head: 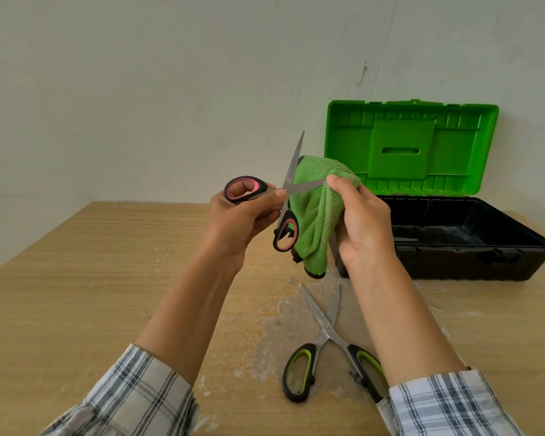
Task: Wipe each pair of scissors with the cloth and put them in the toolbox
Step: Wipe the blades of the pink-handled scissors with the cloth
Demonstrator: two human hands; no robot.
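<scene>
Two pairs of scissors are in view. The pink-handled scissors (291,171) are held up in front of the person. The left grip (243,215) is clenched on the upper handle loop with the thumb near the pivot, which keeps the blades spread wide, probably so each can be wiped alone. The right grip (362,221) is closed on the green cloth (312,212), pinching a fold over the blade that points right. The other blade rises bare past the cloth, aimed away from both hands, and the lower loop hangs beside the cloth. One blade seems to be under the wipe, the other not yet covered.

The green-handled scissors (326,332) lie half open on the counter (107,262) beneath the right forearm, tips toward the toolbox (453,265); they look to be waiting their turn.

That toolbox stands open at the counter's right rear, with its lid (412,146) upright close to the wall (139,89), so the black tray can be reached from above. Its near corner sits just behind the right grip, and nothing stands between. Something pale lies on its floor; I cannot tell what. To the left, the counter offers wide room.
</scene>
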